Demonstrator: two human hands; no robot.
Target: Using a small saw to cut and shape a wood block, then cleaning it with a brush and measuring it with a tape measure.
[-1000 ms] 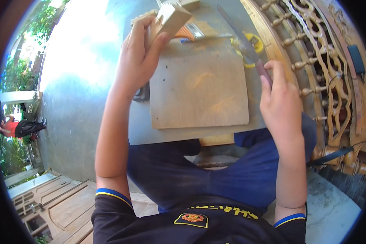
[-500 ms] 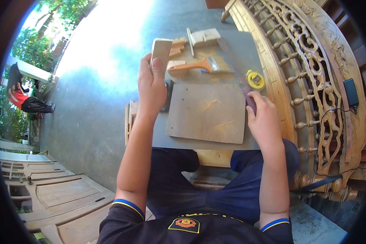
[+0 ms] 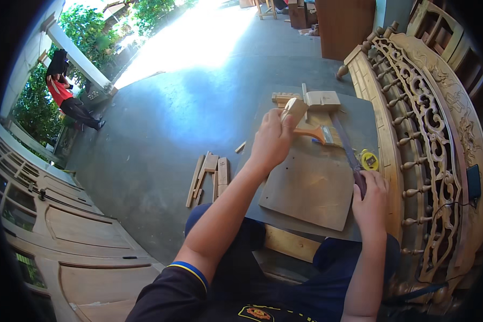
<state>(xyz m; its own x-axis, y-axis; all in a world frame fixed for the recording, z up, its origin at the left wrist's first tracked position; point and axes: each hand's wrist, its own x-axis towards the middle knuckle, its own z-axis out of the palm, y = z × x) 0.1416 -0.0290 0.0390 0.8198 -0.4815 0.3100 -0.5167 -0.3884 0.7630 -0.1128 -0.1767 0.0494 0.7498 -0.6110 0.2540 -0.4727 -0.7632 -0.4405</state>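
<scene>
**Two hands at a low wood bench: a small block raised in the left, a long blade gripped in the right**

Seen from above, a seated person in dark trousers works at a grey work surface (image 3: 252, 212) set over the knees. A flat, pale wooden panel (image 3: 311, 188) lies on it, directly ahead.

The left hand (image 3: 271, 142) is lifted above the far left corner of the panel, fingers curled tight around a small, light wooden block (image 3: 294, 110). The block pokes up and away past the fingertips, its long axis tilted towards the far right.

The right hand (image 3: 371, 197) rests at the panel's right edge, fist closed around the dark handle of a long, narrow saw-like blade (image 3: 342, 140). The blade runs away from the hand, slanting far-left across the bench, so its tip ends just right of the raised block. The left hand is the nearer one to the block; the blade reaches towards it from the right.

Beside the blade lie an orange-handled brush (image 3: 316, 132) and a yellow tape measure (image 3: 368, 160). Loose wood offcuts (image 3: 209, 172) sit on the concrete floor (image 3: 161, 123) to the left, and a carved wooden balustrade (image 3: 429, 134) curves along the right.
</scene>
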